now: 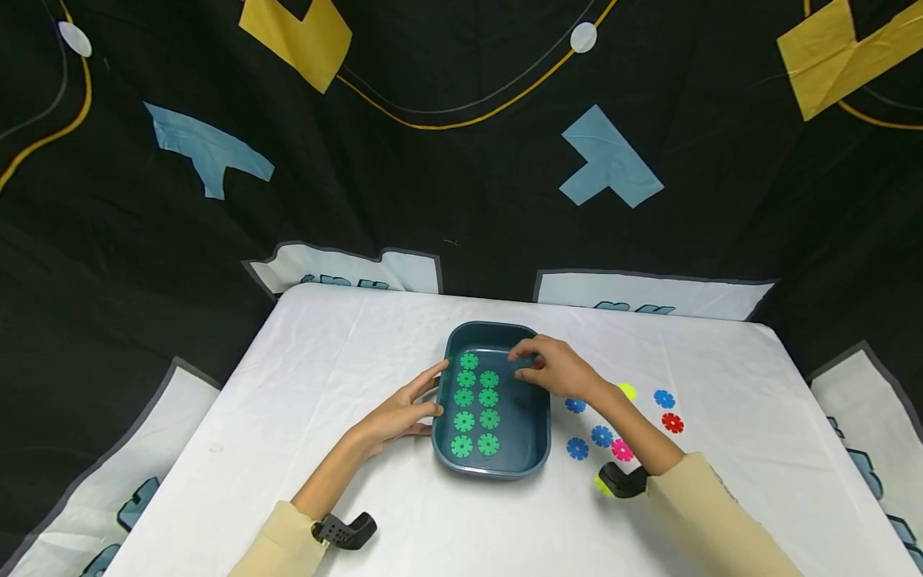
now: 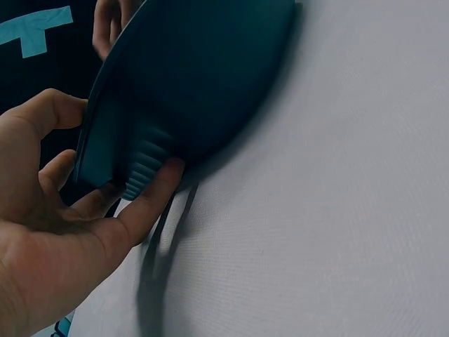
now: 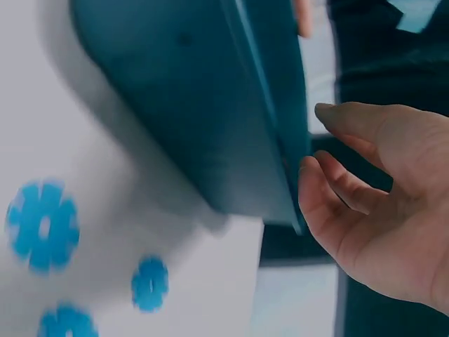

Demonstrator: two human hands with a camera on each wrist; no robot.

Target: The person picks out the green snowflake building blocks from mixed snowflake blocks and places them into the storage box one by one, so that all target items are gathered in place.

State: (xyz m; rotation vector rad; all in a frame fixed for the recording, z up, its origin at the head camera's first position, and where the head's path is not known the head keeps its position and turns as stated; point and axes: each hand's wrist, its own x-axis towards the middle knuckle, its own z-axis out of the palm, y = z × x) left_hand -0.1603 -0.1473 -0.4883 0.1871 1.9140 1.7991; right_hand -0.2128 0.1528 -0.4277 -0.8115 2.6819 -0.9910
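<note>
A dark teal tray (image 1: 519, 449) holds two columns of green notched discs (image 1: 464, 420), five in the left column and several in the right. My left hand (image 1: 395, 417) grips its left side, with fingertips at the rim and other fingers against the ribbed underside (image 2: 149, 165) in the left wrist view. Over the tray's upper right part is my right hand (image 1: 558, 369), its fingers loosely bent. The right wrist view shows a gap between thumb and fingertips (image 3: 309, 168), with nothing held, close by the tray's rim.
Right of the tray, loose notched discs lie on the white-covered table (image 1: 324, 353): several blue discs (image 1: 577, 449), a red disc (image 1: 672, 423), a pink disc (image 1: 622, 450) and yellow discs (image 1: 626, 391) partly behind the right arm. A black curtain (image 1: 433, 208) hangs behind.
</note>
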